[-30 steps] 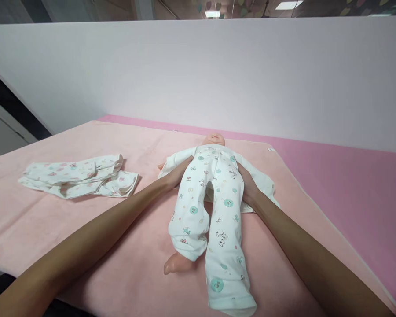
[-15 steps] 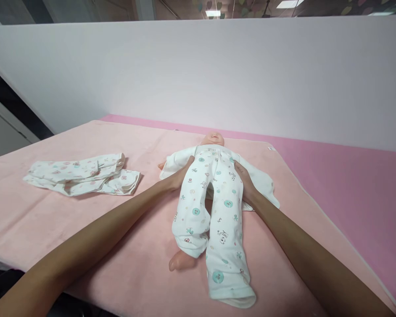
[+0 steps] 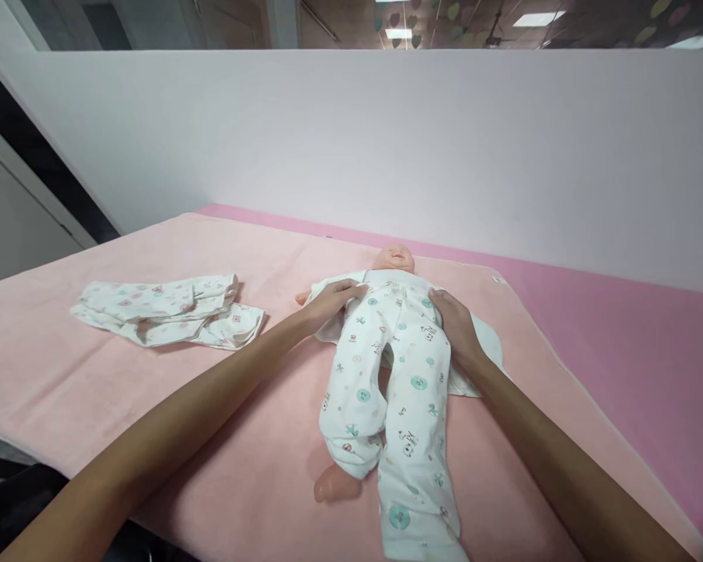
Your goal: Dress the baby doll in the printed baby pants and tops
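Note:
A baby doll lies on its back, head at the far end, in a white top and white baby pants printed with green spots and small animals. My left hand grips the pants at the left side of the waist, fingertips on the cloth near the waistband. At the right side of the waist, my right hand holds the pants, thumb on top and the other fingers partly hidden. One bare foot sticks out of the left leg opening; the right pant leg covers the other foot.
A folded printed baby garment lies to the left on the pink blanket. Beyond the blanket is a brighter pink surface, then a white wall. Dark items show below the near left edge.
My left hand has shifted up and over the waist, its fingers now lying more on top of the pants. My right hand stays at the right side. The view has shifted slightly.

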`<move>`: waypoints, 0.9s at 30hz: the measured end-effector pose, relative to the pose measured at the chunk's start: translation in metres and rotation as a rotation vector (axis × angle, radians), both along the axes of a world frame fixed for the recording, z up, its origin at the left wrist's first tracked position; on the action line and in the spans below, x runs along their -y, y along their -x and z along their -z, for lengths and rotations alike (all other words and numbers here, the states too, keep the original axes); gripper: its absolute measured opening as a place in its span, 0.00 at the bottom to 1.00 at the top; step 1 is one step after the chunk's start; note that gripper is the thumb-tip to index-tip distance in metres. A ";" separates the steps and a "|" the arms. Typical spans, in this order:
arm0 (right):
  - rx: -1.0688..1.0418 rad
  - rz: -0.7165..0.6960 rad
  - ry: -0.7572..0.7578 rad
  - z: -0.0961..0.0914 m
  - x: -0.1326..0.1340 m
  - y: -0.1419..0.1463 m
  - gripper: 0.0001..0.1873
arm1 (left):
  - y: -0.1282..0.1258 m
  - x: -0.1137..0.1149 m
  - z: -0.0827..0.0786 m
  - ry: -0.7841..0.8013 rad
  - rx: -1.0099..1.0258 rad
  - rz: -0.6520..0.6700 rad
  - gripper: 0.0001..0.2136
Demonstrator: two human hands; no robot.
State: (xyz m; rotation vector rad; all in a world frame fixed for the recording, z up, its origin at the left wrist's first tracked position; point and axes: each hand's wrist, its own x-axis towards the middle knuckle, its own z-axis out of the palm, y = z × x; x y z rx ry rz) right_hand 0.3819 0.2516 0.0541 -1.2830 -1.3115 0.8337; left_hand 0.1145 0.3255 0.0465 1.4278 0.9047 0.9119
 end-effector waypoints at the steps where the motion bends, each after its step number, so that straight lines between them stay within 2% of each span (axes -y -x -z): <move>1: 0.077 0.008 -0.032 -0.007 -0.002 0.001 0.22 | -0.003 0.000 -0.005 -0.047 -0.019 0.008 0.19; 4: 0.223 0.039 -0.065 -0.020 -0.014 0.000 0.17 | -0.013 -0.005 -0.016 -0.150 -0.051 -0.027 0.17; 7: 0.311 0.145 0.043 -0.022 -0.027 -0.003 0.14 | -0.019 -0.007 -0.019 -0.246 -0.162 -0.165 0.12; 8: 0.367 0.184 0.050 -0.023 -0.027 -0.003 0.12 | -0.019 -0.004 -0.019 -0.319 -0.224 -0.217 0.10; 10: 0.510 0.245 -0.047 -0.026 -0.015 -0.001 0.08 | -0.014 0.012 -0.021 -0.494 -0.345 -0.288 0.07; 13: 0.679 0.226 -0.311 -0.041 0.036 0.014 0.08 | 0.008 0.058 -0.026 -0.657 -0.511 -0.282 0.07; 15: 0.717 0.061 -0.369 -0.051 0.086 0.029 0.03 | 0.028 0.100 -0.026 -0.690 -0.620 -0.238 0.10; 16: 0.757 -0.066 -0.362 -0.054 0.112 0.037 0.01 | 0.038 0.122 -0.025 -0.688 -0.658 -0.212 0.10; 18: 0.861 -0.295 -0.358 -0.053 0.160 0.054 0.01 | 0.058 0.164 -0.019 -0.660 -0.711 -0.147 0.08; 19: 0.926 -0.362 -0.357 -0.049 0.179 0.062 0.02 | 0.065 0.183 -0.014 -0.641 -0.728 -0.113 0.06; 21: 1.040 -0.384 -0.357 -0.035 0.206 0.074 0.02 | 0.076 0.213 -0.004 -0.600 -0.737 -0.039 0.05; 23: 1.119 -0.335 -0.367 -0.019 0.219 0.083 0.02 | 0.079 0.232 0.006 -0.594 -0.742 0.003 0.06; 27: 1.216 -0.188 -0.422 0.005 0.221 0.096 0.07 | 0.073 0.243 0.021 -0.646 -0.765 -0.052 0.05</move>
